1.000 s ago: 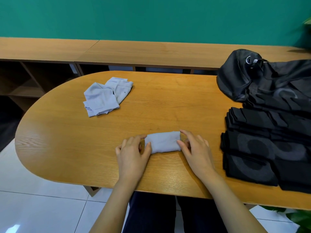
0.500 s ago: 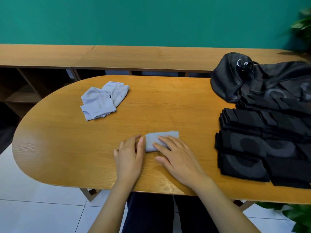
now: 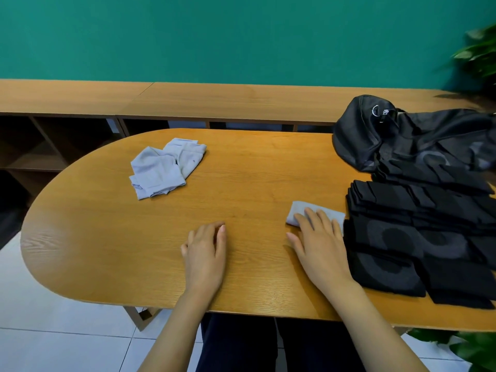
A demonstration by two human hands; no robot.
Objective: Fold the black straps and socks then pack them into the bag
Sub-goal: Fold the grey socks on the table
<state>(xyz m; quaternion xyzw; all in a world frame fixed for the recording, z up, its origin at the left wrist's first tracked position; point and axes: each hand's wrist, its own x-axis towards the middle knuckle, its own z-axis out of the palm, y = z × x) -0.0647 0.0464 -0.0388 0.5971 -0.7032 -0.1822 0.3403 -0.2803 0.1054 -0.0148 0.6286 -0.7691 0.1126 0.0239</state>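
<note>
Right grip [image 3: 319,245] flat on folded grey sock [image 3: 295,212], just beside black straps [image 3: 402,237]

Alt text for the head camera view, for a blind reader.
A person's right hand presses a folded grey sock beside folded black straps on a wooden table; the left hand rests nearby. More grey socks lie farther back, a black bag at far right.

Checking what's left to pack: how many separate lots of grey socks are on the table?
2. A folded bundle lies under the right hand, beside the black straps; a loose pile lies at the far left of the table. Socks within the pile may be hidden.
</note>
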